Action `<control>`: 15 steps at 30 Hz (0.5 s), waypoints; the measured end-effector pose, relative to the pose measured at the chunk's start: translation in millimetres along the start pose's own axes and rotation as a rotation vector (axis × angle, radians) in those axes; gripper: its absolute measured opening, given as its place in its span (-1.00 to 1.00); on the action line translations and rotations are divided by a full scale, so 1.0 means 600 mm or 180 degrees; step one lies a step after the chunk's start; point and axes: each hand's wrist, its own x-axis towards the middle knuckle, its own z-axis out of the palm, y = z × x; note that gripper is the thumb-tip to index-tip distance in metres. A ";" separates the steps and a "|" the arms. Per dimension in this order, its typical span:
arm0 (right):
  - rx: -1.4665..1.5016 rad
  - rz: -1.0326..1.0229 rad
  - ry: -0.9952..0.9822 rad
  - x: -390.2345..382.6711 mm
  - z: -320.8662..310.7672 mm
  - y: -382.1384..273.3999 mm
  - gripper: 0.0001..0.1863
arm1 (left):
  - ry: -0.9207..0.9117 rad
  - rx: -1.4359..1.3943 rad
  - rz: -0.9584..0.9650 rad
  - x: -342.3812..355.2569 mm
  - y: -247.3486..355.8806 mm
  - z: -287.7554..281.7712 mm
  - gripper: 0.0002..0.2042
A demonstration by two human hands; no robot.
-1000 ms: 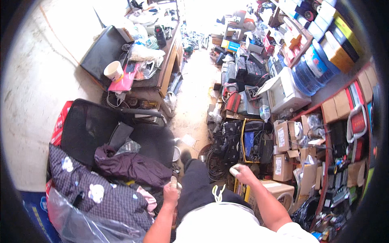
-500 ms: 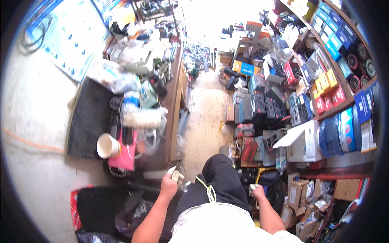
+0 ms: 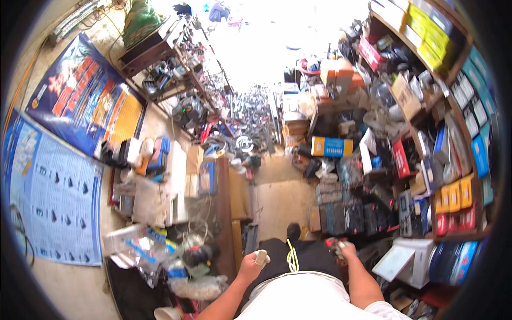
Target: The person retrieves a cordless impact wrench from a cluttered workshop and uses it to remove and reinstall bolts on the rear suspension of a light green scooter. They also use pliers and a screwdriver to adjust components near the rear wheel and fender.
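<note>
My left hand (image 3: 253,265) hangs in front of my dark trousers (image 3: 274,255), near the long counter's edge. Its fingers are curled, with a pale beige wrap around them. Whether anything is inside them is hidden. My right hand (image 3: 347,250) is at my other side, its fingers also curled. In the picture it overlaps a red and grey object (image 3: 334,245) beside the stacked cases, and I cannot tell whether they touch. Anything in its grip is too small to make out. A yellow-green drawstring (image 3: 292,257) dangles from my waistband.
A narrow floor aisle (image 3: 274,200) runs ahead. On its left stands a brown counter (image 3: 224,213) loaded with bags and tools. Dark cases (image 3: 352,217) are stacked on the right, below a blue and yellow box (image 3: 332,146). Farther right are shelves (image 3: 426,160) of boxes and a blue water bottle (image 3: 453,261).
The view has shifted forward and up, so the counter, cases and shelves sit lower in it. My left hand is closer to my waist. A shoe tip now shows ahead of my trousers.
</note>
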 end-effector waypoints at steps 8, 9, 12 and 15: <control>0.0026 -0.1722 -0.0490 0.159 0.269 -0.770 -0.79 | 0.0704 -0.0140 0.0462 0.352 0.262 -0.084 -0.44; -0.0097 -0.1727 -0.0333 0.215 0.271 -0.797 -0.80 | 0.0681 -0.0156 0.0432 0.405 0.292 -0.096 -0.42; -0.0475 -0.1786 0.0225 0.386 0.259 -0.779 -0.83 | 0.0652 -0.0259 0.0075 0.589 0.385 -0.134 -0.39; 0.0193 0.0441 0.0587 0.404 0.262 -0.719 -0.80 | 0.0578 -0.0002 0.0106 0.746 0.534 -0.141 -0.37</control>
